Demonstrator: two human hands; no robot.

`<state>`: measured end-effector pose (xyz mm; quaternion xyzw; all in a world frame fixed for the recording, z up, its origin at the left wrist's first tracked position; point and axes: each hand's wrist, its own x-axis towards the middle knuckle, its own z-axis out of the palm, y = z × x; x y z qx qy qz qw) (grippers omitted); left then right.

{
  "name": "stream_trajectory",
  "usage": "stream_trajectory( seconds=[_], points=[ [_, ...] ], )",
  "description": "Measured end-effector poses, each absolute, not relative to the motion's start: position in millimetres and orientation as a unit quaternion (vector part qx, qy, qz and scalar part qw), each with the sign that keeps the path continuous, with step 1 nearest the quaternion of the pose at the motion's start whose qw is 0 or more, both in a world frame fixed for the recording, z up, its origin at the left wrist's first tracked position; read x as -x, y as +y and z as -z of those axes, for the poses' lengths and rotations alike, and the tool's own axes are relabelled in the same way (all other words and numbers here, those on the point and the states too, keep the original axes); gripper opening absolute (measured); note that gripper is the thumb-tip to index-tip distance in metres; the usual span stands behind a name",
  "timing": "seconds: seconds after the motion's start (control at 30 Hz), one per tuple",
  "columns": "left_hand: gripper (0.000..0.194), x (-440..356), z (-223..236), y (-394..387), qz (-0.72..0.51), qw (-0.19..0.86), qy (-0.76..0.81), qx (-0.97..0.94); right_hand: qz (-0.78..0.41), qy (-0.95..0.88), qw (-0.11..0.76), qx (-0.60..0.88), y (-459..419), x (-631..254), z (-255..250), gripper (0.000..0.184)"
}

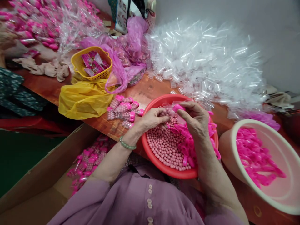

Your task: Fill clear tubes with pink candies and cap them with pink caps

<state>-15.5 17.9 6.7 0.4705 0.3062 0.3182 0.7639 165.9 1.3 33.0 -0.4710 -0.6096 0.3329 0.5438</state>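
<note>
Above a red basin (150, 153) my two hands meet. My left hand (153, 119), with a green bead bracelet (127, 144) at its wrist, is closed around a clear plastic tube (167, 109); how full it is I cannot make out. Between the thumb and fingers of my right hand (196, 120) is a pink plastic cap (178, 107), close against the tube's end. Round pink beads (164, 147) cover much of the basin, and loose pink plastic pieces (187, 140) lie on its right side.
Bead-filled tubes (125, 107) lie left of the basin. Clear empty tubes (206, 59) are heaped behind. A white tub (234, 137) of pink pieces (257, 156) stands right. A cardboard box (53, 197), yellow bag (85, 100) and yellow basket (103, 75) are left.
</note>
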Motion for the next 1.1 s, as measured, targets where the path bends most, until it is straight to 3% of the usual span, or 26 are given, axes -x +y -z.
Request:
stream_trajectory(
  seconds=[0.37, 0.83, 1.1],
  points=[
    [0.015, 14, -7, 21, -0.307, 0.731, 0.323, -0.517, -0.321, -0.606, 0.553, 0.473, 5, -166, -28, 0.022],
    [0.04, 21, -9, 19, -0.303, 0.817, 0.239, -0.427, -0.333, -0.583, 0.555, 0.491, 12, -168, -31, 0.028],
    [0.041, 21, -10, 19, -0.317, 0.789, 0.246, -0.465, -0.358, -0.609, 0.536, 0.463, 16, -146, -69, 0.023]
  ],
)
